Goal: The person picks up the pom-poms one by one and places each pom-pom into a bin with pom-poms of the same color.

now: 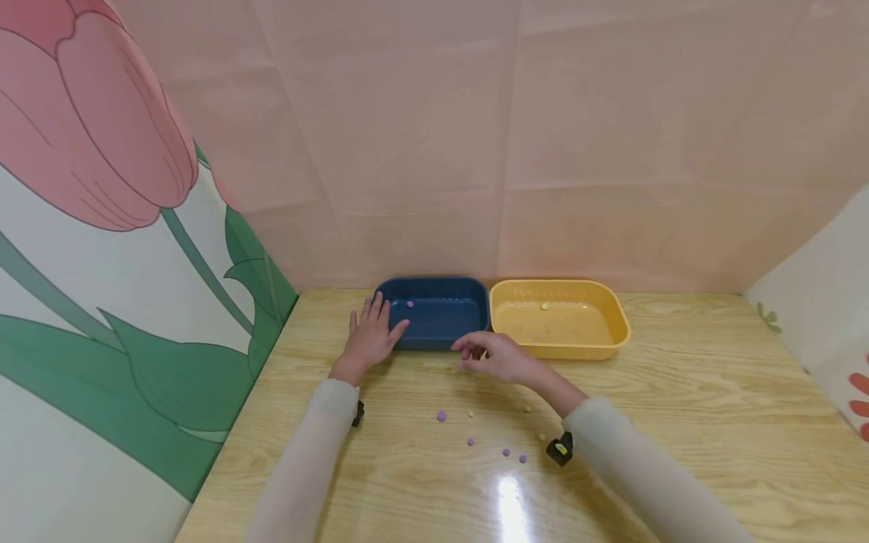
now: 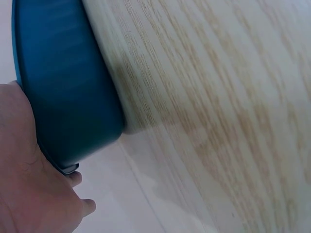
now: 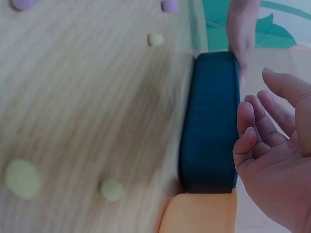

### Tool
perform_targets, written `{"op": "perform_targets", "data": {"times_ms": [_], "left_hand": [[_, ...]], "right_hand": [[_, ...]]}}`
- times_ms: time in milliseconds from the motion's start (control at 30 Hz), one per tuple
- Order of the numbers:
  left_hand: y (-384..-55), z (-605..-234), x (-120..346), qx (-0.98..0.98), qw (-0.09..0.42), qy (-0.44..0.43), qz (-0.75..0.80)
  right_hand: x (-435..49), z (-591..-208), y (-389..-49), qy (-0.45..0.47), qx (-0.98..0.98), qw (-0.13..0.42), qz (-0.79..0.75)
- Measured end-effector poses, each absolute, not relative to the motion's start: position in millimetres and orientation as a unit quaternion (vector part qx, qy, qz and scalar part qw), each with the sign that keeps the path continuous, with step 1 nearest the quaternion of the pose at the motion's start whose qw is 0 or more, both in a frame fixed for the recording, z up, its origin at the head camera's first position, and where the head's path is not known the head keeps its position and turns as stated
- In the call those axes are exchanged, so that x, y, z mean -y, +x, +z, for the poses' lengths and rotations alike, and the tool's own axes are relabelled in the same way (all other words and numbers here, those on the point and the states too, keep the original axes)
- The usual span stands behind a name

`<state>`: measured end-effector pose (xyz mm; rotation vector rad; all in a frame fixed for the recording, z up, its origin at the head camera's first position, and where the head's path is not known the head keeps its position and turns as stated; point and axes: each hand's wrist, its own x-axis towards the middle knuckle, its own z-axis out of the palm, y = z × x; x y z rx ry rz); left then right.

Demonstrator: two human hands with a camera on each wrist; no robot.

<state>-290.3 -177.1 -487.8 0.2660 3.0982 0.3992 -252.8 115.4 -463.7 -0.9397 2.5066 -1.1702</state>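
Note:
My left hand (image 1: 370, 339) rests with spread, straight fingers on the left rim of a dark blue tray (image 1: 441, 320). In the left wrist view, the palm (image 2: 29, 170) lies against that tray's edge. A small purple ball (image 1: 410, 305) sits inside it. Over the blue tray's front right corner hovers my right hand (image 1: 498, 356), its fingers loosely bent. The right wrist view shows the thumb apart from those fingers (image 3: 245, 116) and nothing between them. Beside the blue tray stands a yellow tray (image 1: 597, 343) with one small yellow ball (image 1: 545, 307) in it.
On the wooden table (image 1: 692, 392), in front of the trays, lie several purple balls (image 1: 442, 416) and a few pale yellow balls (image 1: 528, 409). A pink sheet (image 1: 434, 151) hangs behind the trays, and a tulip-patterned wall (image 1: 170, 385) borders the left side.

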Motion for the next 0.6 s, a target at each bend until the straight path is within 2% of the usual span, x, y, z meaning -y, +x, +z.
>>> {"op": "perform_targets", "data": {"times_ms": [600], "left_hand": [[-288.0,-484.1,176.8,-0.988,0.005,0.087,0.129]], "right_hand": [[-109.1,-478.9,-238.6,-0.378,-0.837,0.133,-0.372]]}}
